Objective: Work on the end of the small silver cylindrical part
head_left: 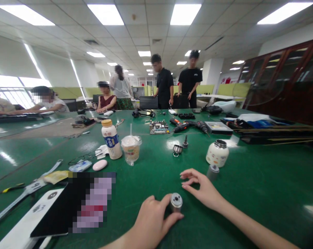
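Note:
My left hand (152, 221) grips a short silver metal cylinder (176, 203) between thumb and fingers, near the table's front. The cylinder stands upright; its round top has a dark centre hole and small holes around it. To its upper right, my right hand (202, 188) hovers with fingers apart and nothing between them. A second, similar grey cylinder (213, 172) stands behind the right hand, just in front of a cream flask (217, 154) with an open metal neck. Farther back lie a metal cup-shaped part with a ring (177, 149) and a dark stepped part (185, 141).
On the left stand a milk-tea bottle (112, 141) and a lidded cup with a straw (131, 149). A pale pink oval case (99, 165) and a dark tablet-like slab (60, 204) lie nearer. Behind are a circuit board (158, 127) and power drills (184, 126). Several people surround the table.

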Available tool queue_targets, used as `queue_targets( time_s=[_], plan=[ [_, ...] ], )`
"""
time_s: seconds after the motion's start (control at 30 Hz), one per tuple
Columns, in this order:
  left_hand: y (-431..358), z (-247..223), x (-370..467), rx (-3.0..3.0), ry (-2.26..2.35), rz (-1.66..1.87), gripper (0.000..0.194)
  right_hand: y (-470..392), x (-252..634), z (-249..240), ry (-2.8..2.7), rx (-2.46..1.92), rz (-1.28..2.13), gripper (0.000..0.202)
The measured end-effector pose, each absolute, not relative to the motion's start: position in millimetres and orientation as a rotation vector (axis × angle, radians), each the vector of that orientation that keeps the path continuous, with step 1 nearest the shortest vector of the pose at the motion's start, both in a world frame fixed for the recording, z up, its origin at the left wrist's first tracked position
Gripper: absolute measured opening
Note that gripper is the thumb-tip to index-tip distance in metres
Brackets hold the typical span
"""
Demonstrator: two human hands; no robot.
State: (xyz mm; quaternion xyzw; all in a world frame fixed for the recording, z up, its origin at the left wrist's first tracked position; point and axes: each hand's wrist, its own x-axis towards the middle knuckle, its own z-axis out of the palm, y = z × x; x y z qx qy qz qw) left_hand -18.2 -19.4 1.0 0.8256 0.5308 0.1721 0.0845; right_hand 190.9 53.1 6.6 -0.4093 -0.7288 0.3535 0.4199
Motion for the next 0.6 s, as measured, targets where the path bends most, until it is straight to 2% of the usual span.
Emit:
queue_targets(
  time_s=[0.17, 0.4, 0.6],
  plan=[
    [-19.5, -0.4, -18.8, 2.469, 1.581, 0.508, 0.031, 55.2, 190.3, -1.2, -1.841, -1.005, 0.926, 0.020],
    [-19.1, -4.6, -19.9, 2.482, 1.550, 0.558, 0.029, 25.7, 172.7, 30.6, -1.772, -0.860, 0.976, 0.021],
    [-19.4, -2.8, -20.0, 2.480, 1.523, 0.581, 0.031, 7.4, 163.4, 35.6, -1.913, -0.861, 0.912, 0.015]
  ],
)
